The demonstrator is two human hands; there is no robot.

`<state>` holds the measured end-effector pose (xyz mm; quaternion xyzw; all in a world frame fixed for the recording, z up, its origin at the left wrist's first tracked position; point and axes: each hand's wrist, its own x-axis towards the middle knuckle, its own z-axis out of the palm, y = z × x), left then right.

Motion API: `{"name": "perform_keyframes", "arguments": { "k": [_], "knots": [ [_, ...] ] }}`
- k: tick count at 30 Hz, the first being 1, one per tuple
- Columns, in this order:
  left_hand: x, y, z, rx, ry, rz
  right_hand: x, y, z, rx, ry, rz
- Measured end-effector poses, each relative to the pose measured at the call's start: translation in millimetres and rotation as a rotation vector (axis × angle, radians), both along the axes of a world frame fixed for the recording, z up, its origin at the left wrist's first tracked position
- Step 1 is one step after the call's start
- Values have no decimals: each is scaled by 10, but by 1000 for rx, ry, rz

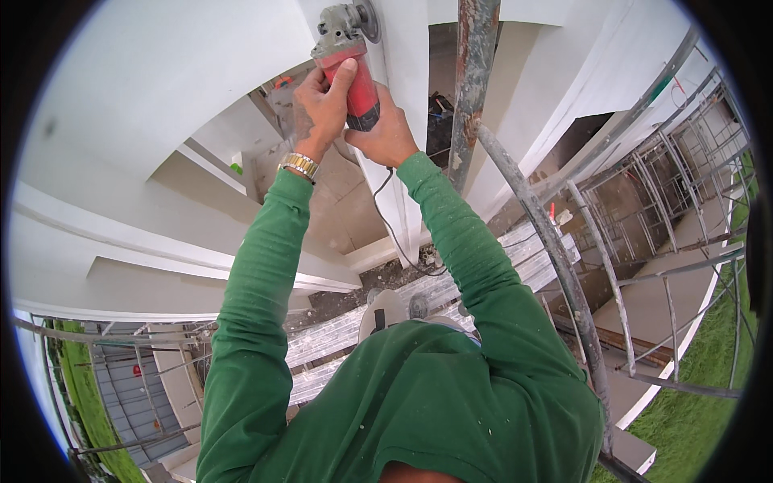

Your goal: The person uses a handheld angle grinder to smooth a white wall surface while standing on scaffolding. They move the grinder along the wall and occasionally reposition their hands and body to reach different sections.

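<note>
Both my arms, in green sleeves, reach up and forward to a red angle grinder [360, 84] with a grey metal head. My left hand [324, 109] wraps round the front of its body, thumb along the red casing; a watch [300, 166] sits on that wrist. Around the rear end of the grinder my right hand [385, 133] is closed. The grinder's disc [368, 19] is at its upper right, close to the edge of a white pillar [400, 48]; I cannot tell whether they touch. A dark cord [385, 217] hangs from the tool.
A paint-splashed scaffold pole [473, 88] stands just right of my hands, with a curved pipe [547, 233] below it. Dusty planks [322, 342] lie under me. More scaffolding [652, 201] extends along the right, above grass [684, 402]. A white wall [153, 80] curves along the left.
</note>
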<state>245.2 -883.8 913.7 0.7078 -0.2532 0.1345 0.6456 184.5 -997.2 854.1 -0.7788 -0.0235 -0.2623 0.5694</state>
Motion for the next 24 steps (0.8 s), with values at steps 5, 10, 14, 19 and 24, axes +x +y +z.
{"name": "perform_keyframes", "arguments": {
  "k": [5, 10, 14, 19, 24],
  "knots": [
    [-12, 20, -45, 40, 75, -3, -39, -6, -43, 4, -5, 10],
    [-47, 17, -172, 14, 65, -23, -82, -12, -166, 4, -17, 4],
    [-9, 24, -232, 5, 51, -33, -99, -1, -158, 11, 14, 13],
    [26, 10, -252, -23, 64, -44, -58, -1, -195, 0, -2, -5],
    [7, 17, -266, 24, 64, -27, -52, -26, -249, -14, -6, -8]
  ]
}}
